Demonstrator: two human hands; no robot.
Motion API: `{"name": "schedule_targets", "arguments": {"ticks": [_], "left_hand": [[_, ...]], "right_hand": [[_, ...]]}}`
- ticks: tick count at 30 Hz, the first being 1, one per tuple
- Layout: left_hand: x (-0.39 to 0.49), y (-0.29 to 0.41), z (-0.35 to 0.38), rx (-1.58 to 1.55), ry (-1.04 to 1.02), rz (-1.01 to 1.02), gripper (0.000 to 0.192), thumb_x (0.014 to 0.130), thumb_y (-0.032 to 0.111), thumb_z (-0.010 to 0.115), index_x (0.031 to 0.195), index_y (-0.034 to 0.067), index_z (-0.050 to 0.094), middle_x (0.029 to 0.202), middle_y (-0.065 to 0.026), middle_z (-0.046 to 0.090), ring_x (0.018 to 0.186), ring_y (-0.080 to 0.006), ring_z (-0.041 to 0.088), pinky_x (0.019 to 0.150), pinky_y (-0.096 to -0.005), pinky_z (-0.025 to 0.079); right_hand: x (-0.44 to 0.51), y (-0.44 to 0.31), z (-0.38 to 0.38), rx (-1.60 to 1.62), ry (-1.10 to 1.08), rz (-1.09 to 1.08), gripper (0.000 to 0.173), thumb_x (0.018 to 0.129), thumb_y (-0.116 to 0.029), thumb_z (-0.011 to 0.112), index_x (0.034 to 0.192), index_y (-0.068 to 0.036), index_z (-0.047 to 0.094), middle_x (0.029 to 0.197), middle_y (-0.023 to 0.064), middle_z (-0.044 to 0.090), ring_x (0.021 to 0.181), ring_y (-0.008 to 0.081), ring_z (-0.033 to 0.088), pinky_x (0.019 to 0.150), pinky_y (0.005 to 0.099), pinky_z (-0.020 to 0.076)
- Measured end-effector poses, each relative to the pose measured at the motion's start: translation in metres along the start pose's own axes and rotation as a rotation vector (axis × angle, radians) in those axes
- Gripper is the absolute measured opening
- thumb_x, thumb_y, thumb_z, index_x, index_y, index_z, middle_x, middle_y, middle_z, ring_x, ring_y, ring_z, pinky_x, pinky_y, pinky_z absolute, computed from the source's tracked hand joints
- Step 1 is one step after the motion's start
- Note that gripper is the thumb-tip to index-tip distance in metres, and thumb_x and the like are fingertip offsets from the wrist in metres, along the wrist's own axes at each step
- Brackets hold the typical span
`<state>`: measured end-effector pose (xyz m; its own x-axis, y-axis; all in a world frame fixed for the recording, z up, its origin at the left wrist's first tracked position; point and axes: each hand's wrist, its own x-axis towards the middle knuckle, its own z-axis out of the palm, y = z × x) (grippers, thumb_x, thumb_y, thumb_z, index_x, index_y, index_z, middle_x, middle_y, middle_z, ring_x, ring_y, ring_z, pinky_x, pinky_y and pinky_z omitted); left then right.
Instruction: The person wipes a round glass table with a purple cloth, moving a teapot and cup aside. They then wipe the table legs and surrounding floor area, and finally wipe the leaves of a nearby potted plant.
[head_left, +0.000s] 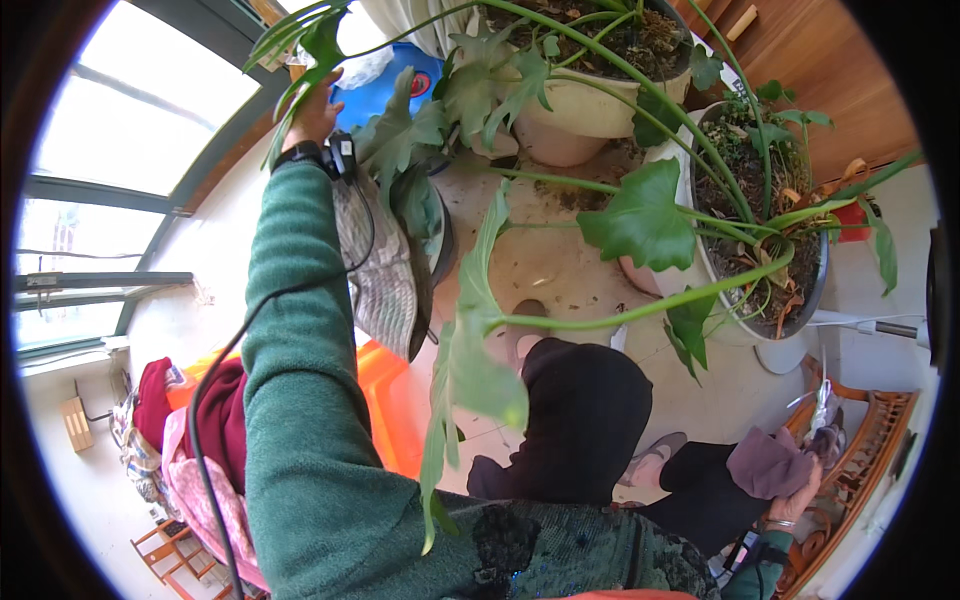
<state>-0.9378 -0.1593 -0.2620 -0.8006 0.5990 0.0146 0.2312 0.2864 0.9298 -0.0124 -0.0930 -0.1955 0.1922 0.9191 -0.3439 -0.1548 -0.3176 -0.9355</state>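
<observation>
My left hand (313, 116) reaches up at the far left, beside the window. A green lobed leaf (324, 41) of a potted plant hangs partly in front of it, and I cannot tell whether the fingers grip that leaf. Behind the fingers sits a blue plastic container (382, 82) with a red cap. At the lower right, my right hand (799, 491) holds a crumpled purple cloth (766, 463) beside a rattan seat (855, 450). Broad leaves, one a large pale-green leaf (480, 367), hang across the middle of the view on long stalks.
Two soil-filled planters, a rear pot (577, 105) and a right pot (690, 187), stand on the tiled floor (555, 262). Quilted camouflage fabric (382, 277) and an orange plastic piece of furniture (394, 409) are by my left arm. A black cable (199, 435) runs along that sleeve.
</observation>
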Motion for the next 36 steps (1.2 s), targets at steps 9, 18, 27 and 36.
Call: {"name": "schedule_targets", "arguments": {"ticks": [9, 18, 27, 36], "left_hand": [[-0.196, 0.039, -0.012, -0.891, 0.186, 0.201, 0.032, 0.098, 0.011, 0.048, 0.126, -0.001, 0.057, 0.134, -0.0129, 0.058, 0.13, -0.0294, 0.05, 0.115, -0.0498, 0.032], [-0.436, 0.108, -0.084, -1.19, 0.042, 0.483, 0.024, 0.098, 0.023, 0.054, 0.106, 0.006, 0.068, 0.118, -0.0151, 0.067, 0.116, -0.0327, 0.059, 0.112, -0.0563, 0.033], [-0.491, 0.237, -0.099, -1.316, -0.219, 0.472, 0.038, 0.09, 0.008, 0.063, 0.128, 0.004, 0.055, 0.116, -0.0191, 0.067, 0.104, -0.0279, 0.067, 0.093, -0.043, 0.055], [-0.527, 0.316, 0.151, -1.498, -0.962, 0.144, 0.055, 0.091, 0.016, 0.06, 0.141, 0.0, 0.044, 0.11, -0.0144, 0.065, 0.057, -0.0102, 0.054, 0.041, -0.0229, 0.046]], "right_hand": [[-0.004, 0.009, -0.025, 0.171, -0.126, -0.046, 0.043, 0.098, -0.023, 0.059, 0.134, -0.001, 0.054, 0.129, 0.0087, 0.062, 0.118, 0.0213, 0.057, 0.106, 0.0387, 0.0426], [-0.001, 0.013, -0.047, 0.296, -0.389, -0.064, 0.039, 0.095, -0.017, 0.062, 0.13, 0.0, 0.058, 0.128, 0.0084, 0.063, 0.117, 0.0212, 0.059, 0.107, 0.0383, 0.0431], [-0.078, -0.035, 0.028, 0.469, -1.088, -0.016, 0.052, 0.093, -0.009, 0.062, 0.142, -0.005, 0.046, 0.141, 0.0173, 0.051, 0.129, 0.032, 0.05, 0.114, 0.0445, 0.0386], [-0.14, -0.069, 0.083, 0.651, -1.2, -0.202, 0.042, 0.09, -0.002, 0.065, 0.131, -0.003, 0.055, 0.124, 0.0117, 0.062, 0.114, 0.0245, 0.061, 0.101, 0.0406, 0.0505]]}}
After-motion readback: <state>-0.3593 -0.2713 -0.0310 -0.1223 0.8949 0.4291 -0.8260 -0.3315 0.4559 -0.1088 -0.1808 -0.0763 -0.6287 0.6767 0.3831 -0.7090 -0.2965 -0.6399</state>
